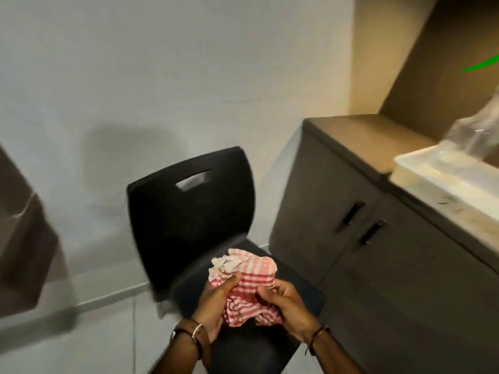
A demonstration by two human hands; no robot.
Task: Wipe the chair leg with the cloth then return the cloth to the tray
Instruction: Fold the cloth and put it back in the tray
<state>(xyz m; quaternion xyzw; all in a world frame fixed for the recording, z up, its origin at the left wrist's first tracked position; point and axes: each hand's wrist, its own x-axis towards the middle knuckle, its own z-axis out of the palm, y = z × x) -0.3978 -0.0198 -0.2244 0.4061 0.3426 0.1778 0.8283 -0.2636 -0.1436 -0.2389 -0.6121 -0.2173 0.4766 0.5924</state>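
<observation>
A red-and-white checked cloth [247, 276] is bunched up between both hands, just above the seat of a black chair [189, 214]. My left hand [216, 300] grips its left side with the thumb on top. My right hand [286, 300] grips its right side. The chair stands against the white wall with its back facing me; its legs are hidden under the seat and my arms. A white tray [421, 171] sits on the cabinet top at the right, partly blurred.
A grey-brown cabinet [351, 238] with two black door handles stands right of the chair. A clear plastic bag [475, 130] lies by the tray. A dark box-like object [24, 238] is at the left. Light tiled floor lies below.
</observation>
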